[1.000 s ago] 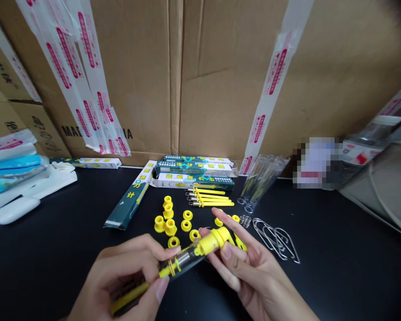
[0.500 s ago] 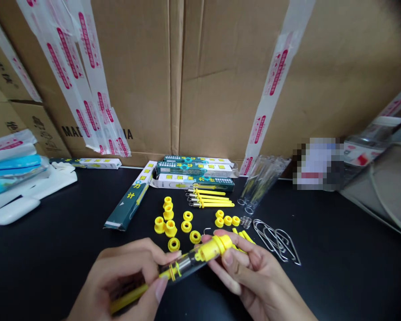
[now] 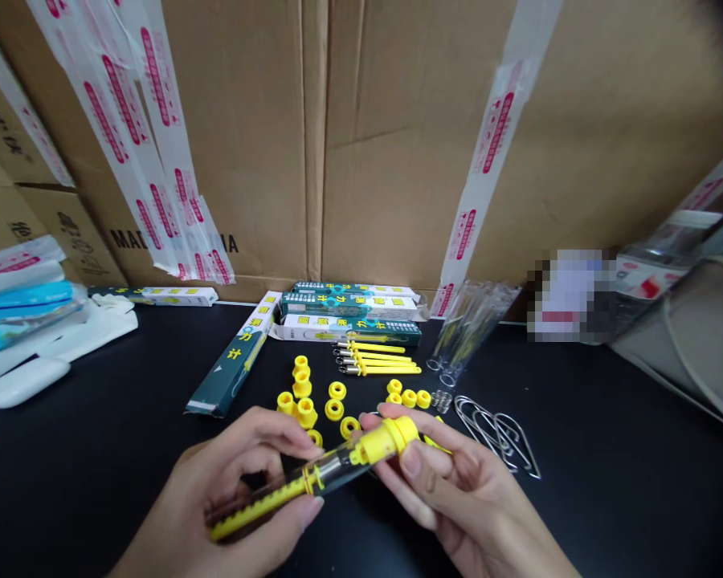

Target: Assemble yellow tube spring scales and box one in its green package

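Observation:
A clear tube spring scale [image 3: 336,464] lies slanted between my hands, its right end higher. Inside the tube are a yellow marked rod, a spring and thin rings. My left hand [image 3: 241,490] grips the tube's lower left part, thumb below and fingers above. Fingers and thumb of my right hand [image 3: 458,490] close round the yellow cap [image 3: 401,433] at the upper end. Beyond the hands stand yellow flanged caps [image 3: 305,411] and flat yellow rings [image 3: 334,410]. Small yellow nuts [image 3: 409,398] lie by the small springs [image 3: 441,400]. My right hand partly hides some yellow pieces.
Metal hooks [image 3: 500,433] lie to the right. Several yellow rods with springs [image 3: 386,361] lie before the printed boxes [image 3: 349,327]. Clear tubes [image 3: 473,329] lean near the large carton [image 3: 386,160]. Another box [image 3: 234,357] slants at left; a plastic bottle [image 3: 651,273] stands at right.
My left fingers have shifted and loosened along the tube, uncovering more of the yellow marked rod. The right hand keeps its hold on the cap. The view has moved slightly.

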A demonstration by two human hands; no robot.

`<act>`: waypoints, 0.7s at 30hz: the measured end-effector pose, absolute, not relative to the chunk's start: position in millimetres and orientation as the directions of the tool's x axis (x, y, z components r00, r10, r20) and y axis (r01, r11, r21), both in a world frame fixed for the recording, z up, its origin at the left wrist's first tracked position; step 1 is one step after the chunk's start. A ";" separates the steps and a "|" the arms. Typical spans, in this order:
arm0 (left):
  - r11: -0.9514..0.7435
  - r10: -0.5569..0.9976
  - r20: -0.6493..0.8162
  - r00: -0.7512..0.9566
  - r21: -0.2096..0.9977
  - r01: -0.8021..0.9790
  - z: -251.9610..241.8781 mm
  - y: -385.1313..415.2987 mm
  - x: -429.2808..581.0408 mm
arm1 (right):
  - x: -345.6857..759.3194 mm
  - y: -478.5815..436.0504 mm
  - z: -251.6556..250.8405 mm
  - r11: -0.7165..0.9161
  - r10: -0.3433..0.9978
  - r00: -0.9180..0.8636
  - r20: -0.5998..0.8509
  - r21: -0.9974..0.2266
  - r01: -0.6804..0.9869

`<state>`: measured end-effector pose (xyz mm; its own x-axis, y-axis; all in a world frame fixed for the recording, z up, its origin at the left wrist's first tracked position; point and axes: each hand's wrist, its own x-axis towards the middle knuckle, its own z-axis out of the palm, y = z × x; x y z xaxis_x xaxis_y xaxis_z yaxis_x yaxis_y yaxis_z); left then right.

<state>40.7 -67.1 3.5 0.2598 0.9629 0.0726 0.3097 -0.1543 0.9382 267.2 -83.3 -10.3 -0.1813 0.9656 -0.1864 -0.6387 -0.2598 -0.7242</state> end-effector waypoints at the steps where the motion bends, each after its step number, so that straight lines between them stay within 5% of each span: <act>1: -0.159 0.958 0.060 0.282 0.925 0.346 3.2 -65.1 38.6 | 268.0 -83.4 -9.4 -0.251 0.968 -0.178 -0.178 -0.730 -0.635; 7: -0.331 0.838 0.076 0.541 0.858 0.392 -2.2 -57.4 28.1 | 271.7 -80.7 -1.2 -0.224 0.973 -0.158 -0.167 -0.846 -0.484; 15: -0.021 0.906 -0.125 0.405 0.942 0.336 15.7 -64.6 33.3 | 277.1 -76.9 6.5 -0.166 0.986 -0.059 -0.155 -0.943 -0.287; 21: -0.183 0.908 0.009 0.419 0.908 0.377 12.7 -67.7 21.7 | 279.5 -77.8 13.2 -0.221 0.975 -0.115 -0.192 -0.906 -0.360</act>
